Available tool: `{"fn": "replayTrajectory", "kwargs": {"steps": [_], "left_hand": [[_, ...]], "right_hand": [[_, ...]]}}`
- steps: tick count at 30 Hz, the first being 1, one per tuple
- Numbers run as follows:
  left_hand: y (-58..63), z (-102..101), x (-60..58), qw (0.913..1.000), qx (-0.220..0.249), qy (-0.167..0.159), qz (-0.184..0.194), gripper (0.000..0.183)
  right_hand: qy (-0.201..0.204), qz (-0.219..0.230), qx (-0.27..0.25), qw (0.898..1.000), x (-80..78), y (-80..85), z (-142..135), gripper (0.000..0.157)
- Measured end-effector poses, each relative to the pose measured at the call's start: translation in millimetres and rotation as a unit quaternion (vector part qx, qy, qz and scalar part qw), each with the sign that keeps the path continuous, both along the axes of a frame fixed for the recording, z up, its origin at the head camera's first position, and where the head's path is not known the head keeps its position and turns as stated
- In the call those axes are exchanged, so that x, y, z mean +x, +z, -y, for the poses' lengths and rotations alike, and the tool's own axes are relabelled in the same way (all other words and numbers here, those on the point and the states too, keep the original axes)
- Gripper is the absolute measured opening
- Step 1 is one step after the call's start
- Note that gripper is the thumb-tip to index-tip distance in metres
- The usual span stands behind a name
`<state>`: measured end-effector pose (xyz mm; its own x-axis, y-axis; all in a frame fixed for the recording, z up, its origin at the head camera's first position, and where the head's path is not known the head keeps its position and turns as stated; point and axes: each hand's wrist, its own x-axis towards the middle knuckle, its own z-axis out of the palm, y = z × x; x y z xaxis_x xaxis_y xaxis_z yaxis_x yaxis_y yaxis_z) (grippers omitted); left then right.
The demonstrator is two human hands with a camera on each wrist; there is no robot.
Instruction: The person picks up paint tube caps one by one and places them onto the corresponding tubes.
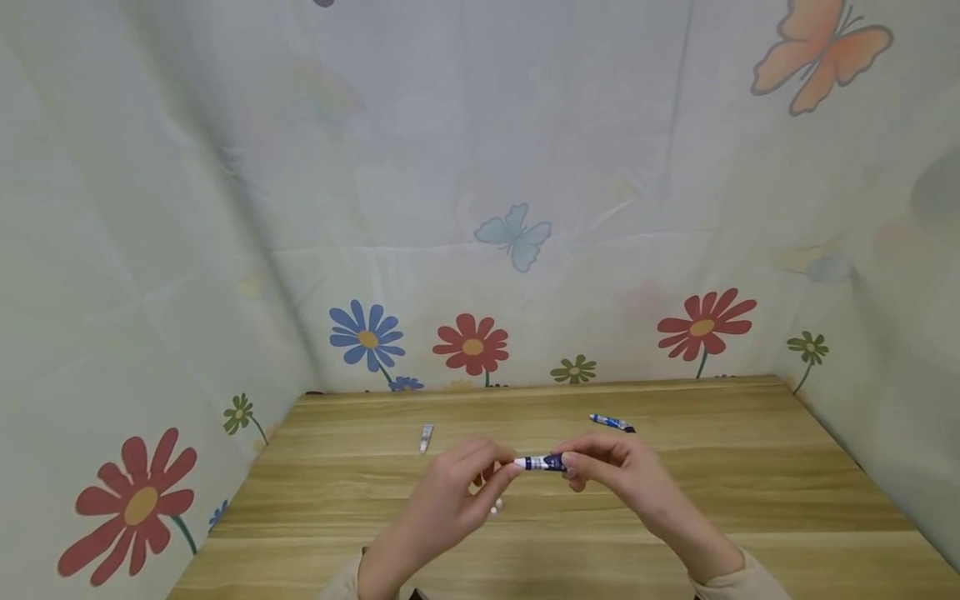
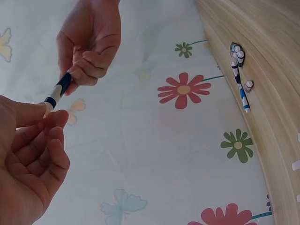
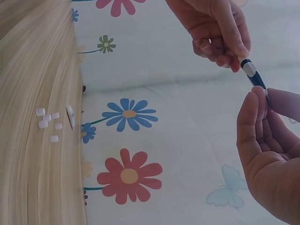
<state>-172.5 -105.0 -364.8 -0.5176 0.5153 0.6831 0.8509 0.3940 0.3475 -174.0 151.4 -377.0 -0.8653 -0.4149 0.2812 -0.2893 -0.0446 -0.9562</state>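
A small dark blue and white paint tube (image 1: 546,462) is held level between both hands above the table. My left hand (image 1: 459,487) pinches its white cap end between thumb and forefinger. At the opposite, flat end, my right hand (image 1: 626,473) grips the tube with thumb and fingers. The left wrist view shows the tube (image 2: 61,87) slanting between the hands, its white tip partly hidden by the left thumb. In the right wrist view, the fingers of the right hand (image 3: 269,145) cover the tube's tail.
On the wooden table (image 1: 337,500) lie a pale tube (image 1: 427,437) to the left and a blue tube (image 1: 611,422) to the right. More tubes (image 2: 238,54) show in the left wrist view. Several loose white caps (image 3: 43,123) are scattered there. A patterned curtain (image 1: 420,167) surrounds the table.
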Motion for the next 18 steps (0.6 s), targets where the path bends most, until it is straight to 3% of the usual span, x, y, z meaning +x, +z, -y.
{"fn": "replayTrajectory", "kwargs": {"steps": [9,18], "left_hand": [[-3.8,4.0,0.1,0.9989,0.016,0.010,0.044,0.014],[-3.9,7.7,0.1,0.9980,0.012,-0.013,0.061,0.015]], "right_hand": [[-0.001,0.004,-0.004,1.000,-2.5,0.3,2.2,0.027],[0.018,0.007,-0.003,1.000,-5.0,-1.4,3.4,0.028]]}}
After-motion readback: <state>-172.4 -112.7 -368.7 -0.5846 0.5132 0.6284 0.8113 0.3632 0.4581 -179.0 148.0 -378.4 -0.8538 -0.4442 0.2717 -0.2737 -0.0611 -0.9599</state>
